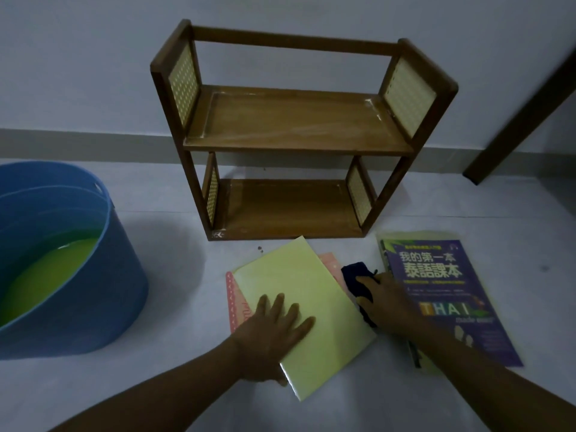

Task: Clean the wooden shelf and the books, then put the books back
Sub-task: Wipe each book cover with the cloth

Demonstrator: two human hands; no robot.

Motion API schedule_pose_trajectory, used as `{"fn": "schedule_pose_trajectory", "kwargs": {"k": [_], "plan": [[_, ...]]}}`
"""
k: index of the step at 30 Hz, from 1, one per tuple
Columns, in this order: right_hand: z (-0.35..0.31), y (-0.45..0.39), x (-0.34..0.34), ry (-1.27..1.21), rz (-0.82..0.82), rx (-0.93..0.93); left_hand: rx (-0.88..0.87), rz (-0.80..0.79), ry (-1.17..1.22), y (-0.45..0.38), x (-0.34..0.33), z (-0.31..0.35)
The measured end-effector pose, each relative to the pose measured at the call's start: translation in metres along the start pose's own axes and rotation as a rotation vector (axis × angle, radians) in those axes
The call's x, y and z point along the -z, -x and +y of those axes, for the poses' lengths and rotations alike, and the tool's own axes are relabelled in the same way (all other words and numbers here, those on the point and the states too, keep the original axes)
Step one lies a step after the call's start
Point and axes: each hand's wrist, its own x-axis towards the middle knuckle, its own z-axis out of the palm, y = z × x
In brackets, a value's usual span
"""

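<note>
At the far left the blue bucket [71, 275] stood on the floor, holding yellow-green liquid. It was close enough to your left forearm that a careless sweep could have knocked it and sloshed liquid toward the books.

Your left hand [274, 332] lay flat, fingers straight and spread, pressing down on the pale yellow book [299, 294], gripping nothing. That book sat askew on a pink book [238, 307], whose edge showed at its left. If you had pushed sideways with the cloth, the glossy yellow cover could have slid off the pink one.

Your right hand [386, 304] was pressing a dark blue cloth [358, 279] down at the yellow book's right edge. I could not tell whether your fingers were curled around it or simply lying on it. If the cloth was wet, it could have soaked the page edges there.

To the right lay the purple Thai language book [448, 294], on top of another pale book, near the cloth.

Beyond the books, against the wall, the wooden shelf [296, 126] stood empty: two brown tiers, perforated cream side panels, and pale streaks showing in the corners of the upper board.
</note>
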Motion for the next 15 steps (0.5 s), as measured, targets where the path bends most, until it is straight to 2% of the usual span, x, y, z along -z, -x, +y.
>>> {"fn": "schedule_pose_trajectory", "kwargs": {"k": [7, 10, 12, 15], "plan": [[0.002, 0.002, -0.002, -0.074, 0.002, -0.018, -0.032, -0.021, -0.225, 0.013, -0.007, 0.003], [0.006, 0.001, 0.013, -0.311, -0.014, 0.016, -0.147, 0.27, -0.289, 0.016, -0.003, -0.004], [0.011, 0.003, 0.029, -0.482, 0.017, 0.026, -0.161, 0.472, -0.14, 0.018, 0.029, -0.009], [0.02, 0.015, 0.045, -0.627, 0.113, 0.11, -0.036, 0.696, 0.173, 0.027, 0.082, -0.015]]}}
